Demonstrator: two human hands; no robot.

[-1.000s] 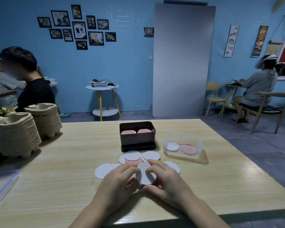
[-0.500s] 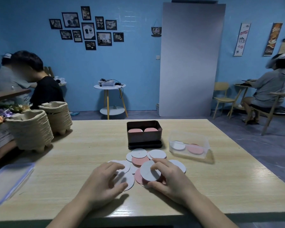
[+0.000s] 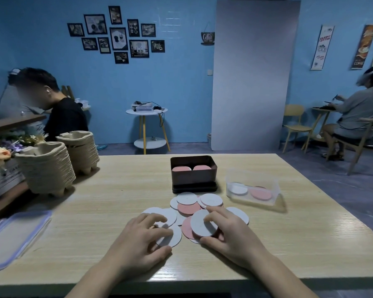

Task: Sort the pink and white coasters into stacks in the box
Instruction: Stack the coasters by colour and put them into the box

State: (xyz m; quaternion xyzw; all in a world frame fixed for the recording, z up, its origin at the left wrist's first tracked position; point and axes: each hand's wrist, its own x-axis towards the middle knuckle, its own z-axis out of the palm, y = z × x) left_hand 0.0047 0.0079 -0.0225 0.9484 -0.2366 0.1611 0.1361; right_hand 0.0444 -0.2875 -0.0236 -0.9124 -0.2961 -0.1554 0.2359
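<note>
Right hand (image 3: 233, 235) pinched round white coaster (image 3: 202, 222), thumb at near edge, fingers over far edge, atop loose pink-and-white pile on pale wooden desk (image 3: 106, 201). Left hand (image 3: 142, 237) lay bent-fingered on second white coaster (image 3: 170, 238); grip unclear. Dark brown rectangular box (image 3: 193, 179) stood behind pile, two pink tops inside. Best: lift one disc only, keep flat, set square on matching stack.

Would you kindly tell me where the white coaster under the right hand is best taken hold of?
Probably by its rim, with the right hand from above: thumb at the near edge, fingers at the far edge. The white coaster is a thin flat disc lying atop a pink coaster, so its edge sits raised and free.
</note>
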